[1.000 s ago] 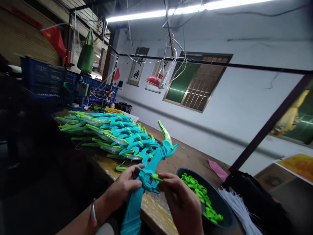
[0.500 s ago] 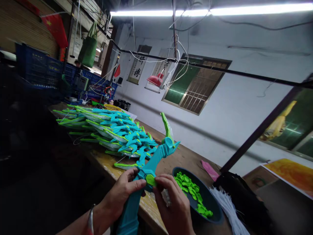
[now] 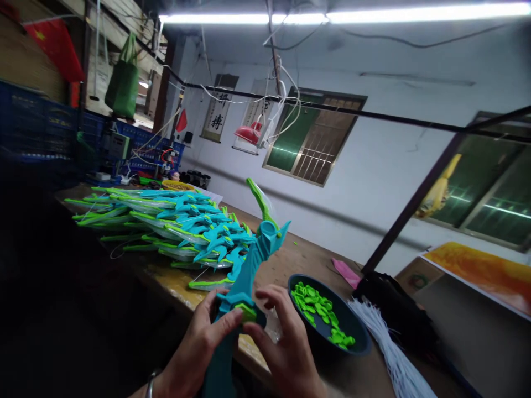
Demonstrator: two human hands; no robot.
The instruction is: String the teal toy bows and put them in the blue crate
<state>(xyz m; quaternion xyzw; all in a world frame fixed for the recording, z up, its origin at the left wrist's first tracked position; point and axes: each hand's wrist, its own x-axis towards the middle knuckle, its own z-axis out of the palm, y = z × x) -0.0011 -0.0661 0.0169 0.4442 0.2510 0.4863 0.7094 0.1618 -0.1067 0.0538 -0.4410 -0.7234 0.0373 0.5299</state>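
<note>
My left hand (image 3: 199, 345) wraps the teal toy sword (image 3: 240, 287) at its guard, thumb pressed on the green insert (image 3: 248, 312), while my right hand (image 3: 282, 348) pinches that same piece from the other side. A second ago the insert stuck out loose between my fingertips; now it sits flat, so it looks seated. Just right of my grip stands the bowl (image 3: 357, 340) of green pieces (image 3: 317, 309), and farther left the pile of finished swords (image 3: 174, 226).

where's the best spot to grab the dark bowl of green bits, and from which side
Grip the bowl by its rim on the near right edge, coming from above and the right. The green pieces fill the inside, the hands and the teal toy sword crowd its left, and the white strips lie just beyond its right.
</note>
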